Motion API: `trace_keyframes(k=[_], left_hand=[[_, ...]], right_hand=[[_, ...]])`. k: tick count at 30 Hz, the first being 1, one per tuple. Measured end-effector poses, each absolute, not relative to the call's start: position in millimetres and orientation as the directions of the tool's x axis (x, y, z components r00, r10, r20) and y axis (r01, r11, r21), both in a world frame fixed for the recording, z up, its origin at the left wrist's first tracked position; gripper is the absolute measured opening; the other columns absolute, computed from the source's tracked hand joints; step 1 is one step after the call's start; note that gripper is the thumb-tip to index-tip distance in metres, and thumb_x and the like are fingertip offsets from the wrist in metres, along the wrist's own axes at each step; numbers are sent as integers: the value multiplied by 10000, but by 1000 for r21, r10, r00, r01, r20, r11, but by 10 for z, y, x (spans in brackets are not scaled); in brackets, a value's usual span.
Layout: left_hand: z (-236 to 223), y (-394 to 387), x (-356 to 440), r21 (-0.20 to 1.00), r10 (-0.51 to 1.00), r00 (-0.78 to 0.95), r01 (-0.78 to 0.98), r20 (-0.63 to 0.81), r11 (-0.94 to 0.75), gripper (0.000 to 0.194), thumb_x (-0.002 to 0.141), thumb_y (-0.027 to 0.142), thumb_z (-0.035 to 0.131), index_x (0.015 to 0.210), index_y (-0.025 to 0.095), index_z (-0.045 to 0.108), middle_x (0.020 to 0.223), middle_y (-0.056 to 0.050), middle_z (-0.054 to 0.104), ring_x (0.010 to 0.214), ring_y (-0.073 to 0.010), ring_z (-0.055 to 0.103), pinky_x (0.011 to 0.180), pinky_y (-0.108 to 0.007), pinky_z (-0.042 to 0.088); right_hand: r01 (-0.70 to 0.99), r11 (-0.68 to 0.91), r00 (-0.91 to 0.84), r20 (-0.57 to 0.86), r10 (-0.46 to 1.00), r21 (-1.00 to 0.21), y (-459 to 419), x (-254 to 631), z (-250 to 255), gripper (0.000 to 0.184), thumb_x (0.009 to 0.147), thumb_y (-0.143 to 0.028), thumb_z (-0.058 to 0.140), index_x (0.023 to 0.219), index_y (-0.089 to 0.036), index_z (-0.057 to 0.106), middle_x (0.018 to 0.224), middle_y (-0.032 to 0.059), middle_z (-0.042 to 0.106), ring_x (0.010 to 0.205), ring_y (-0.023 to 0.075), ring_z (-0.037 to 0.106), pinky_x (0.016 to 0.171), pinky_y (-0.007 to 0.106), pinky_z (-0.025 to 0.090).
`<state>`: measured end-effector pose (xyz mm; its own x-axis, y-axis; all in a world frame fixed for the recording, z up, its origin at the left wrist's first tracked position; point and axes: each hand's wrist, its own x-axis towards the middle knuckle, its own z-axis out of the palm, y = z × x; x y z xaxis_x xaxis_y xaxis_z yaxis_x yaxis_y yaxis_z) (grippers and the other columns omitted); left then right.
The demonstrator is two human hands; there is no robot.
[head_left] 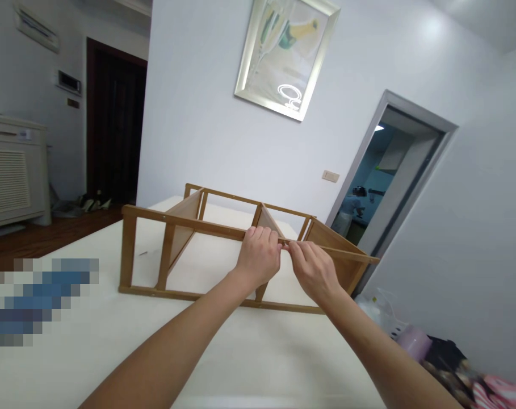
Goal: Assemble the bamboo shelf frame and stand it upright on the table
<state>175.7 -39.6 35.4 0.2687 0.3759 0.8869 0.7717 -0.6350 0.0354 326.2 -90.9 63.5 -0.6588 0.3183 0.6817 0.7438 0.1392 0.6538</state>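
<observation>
A brown wooden shelf rack lies on its side on a white table, its shelf boards standing upright between the rails. My left hand is closed around the upper near rail, close to the middle shelf board. Just to its right, my right hand has its fingers pressed together at the same rail. Between the two hands a tiny piece shows at the rail, too small to name; what the right fingers pinch is hidden. A small thin metal-looking piece lies on the table, seen through the rack's left end.
A bluish pixelated area covers the table's left side. Past its right edge are a purple container and striped cloth. Behind stand a wall with a framed picture and a doorway, with a person in the room beyond.
</observation>
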Motion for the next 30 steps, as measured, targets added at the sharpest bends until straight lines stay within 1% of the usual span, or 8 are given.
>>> trace_keyframes(k=[6,13,16,19,22,24,25,30], left_hand=[[375,-357,1752,28,402,292,779,868,-627,182,922,274,441,886,142,563,851,-112,587,851,-257,521,811,-412,351],[383,-358,1749,20,428,316,786,847,-618,225,942,277,398,901,132,564,852,-123,585,854,-257,528,804,-409,353],[388,-356,1751,16,424,316,786,849,-618,228,944,277,393,893,133,562,854,-122,590,863,-259,537,809,-412,366],[389,-346,1719,22,406,328,755,853,-655,206,935,261,406,933,133,567,876,-116,609,898,-258,555,842,-419,391],[347,-387,1603,12,306,336,655,891,-755,235,913,205,414,1087,134,555,1040,-121,637,1044,-252,560,947,-427,402],[261,-465,1460,19,242,292,602,925,-798,286,906,191,410,1165,156,528,1192,-126,610,1178,-253,520,1022,-450,384],[196,-516,1363,36,231,256,594,939,-804,285,906,197,415,1169,175,523,1213,-124,603,1203,-258,509,1034,-468,383],[-248,-698,615,103,235,119,648,965,-754,214,856,165,521,1063,217,504,1005,-93,601,1029,-240,560,912,-436,463]], right_hand=[[835,24,-538,808,241,549,-851,3167,535,133,959,-246,515,919,-143,589,656,19,595,624,130,532,579,266,299],[890,-7,-444,872,206,455,-773,3130,429,156,954,-259,513,911,-135,598,650,22,616,552,122,511,526,259,275],[885,8,-456,862,222,466,-758,3125,419,142,953,-230,507,910,-142,609,734,50,640,639,139,533,558,258,295],[877,7,-466,845,264,481,-738,3134,414,158,956,-211,487,891,-154,619,743,61,615,696,166,521,598,274,311],[875,51,-474,834,283,481,-720,3162,418,158,954,-196,479,883,-158,615,750,64,611,712,179,514,683,299,354],[873,103,-486,830,274,478,-713,3186,425,134,948,-185,487,903,-160,611,816,76,640,760,187,537,740,314,377],[871,123,-491,830,264,476,-713,3196,429,121,945,-183,493,916,-162,608,862,83,655,791,190,551,759,318,386],[861,171,-507,832,227,478,-735,3191,430,92,931,-178,511,931,-178,603,1016,93,685,865,201,594,797,332,436]])
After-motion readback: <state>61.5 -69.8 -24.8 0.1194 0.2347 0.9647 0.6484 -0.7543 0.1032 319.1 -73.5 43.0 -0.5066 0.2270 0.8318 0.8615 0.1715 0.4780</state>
